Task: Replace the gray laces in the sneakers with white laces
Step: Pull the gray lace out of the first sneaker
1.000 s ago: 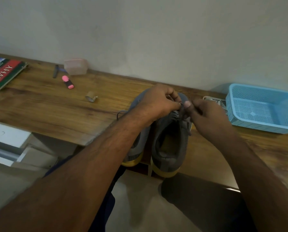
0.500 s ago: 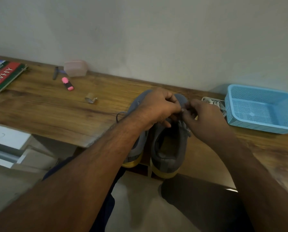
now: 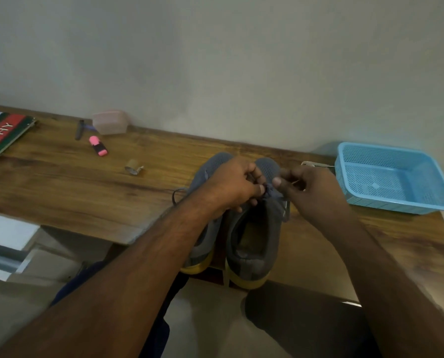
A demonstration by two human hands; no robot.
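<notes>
Both hands are working at the top of the right-hand sneaker [image 3: 251, 236], which is standing heel-toward-the-person at the near edge of the worktop [image 3: 68, 195], its long axis running away from the person toward the wall. The second sneaker [image 3: 202, 244] is sitting touching it on the left, largely hidden under the left forearm.

The left hand [image 3: 235, 186] is lying over the lacing area with its fingers curled, pinching the gray lace [image 3: 272, 193] at the upper eyelets. The right hand [image 3: 312, 188] is facing it from the other side, thumb and forefinger closing on the same bunch of lace — whether it is holding a free end or the knot cannot be told. The lace is lying directly between the two sets of fingers, so the coming pull is judged to run sideways, across the shoe's long axis, with both hands equally near.

A pale bundle, probably the white laces [image 3: 316, 165], is lying just beside the blue basket [image 3: 394, 202], behind the right hand.

Farther left on the wood-grain worktop: a pink highlighter [image 3: 98, 145], a small tape roll [image 3: 133, 168], a dark pen [image 3: 79, 129], a translucent box [image 3: 109, 121] and a book [image 3: 3, 135]. A plain pale wall is backing the worktop.
</notes>
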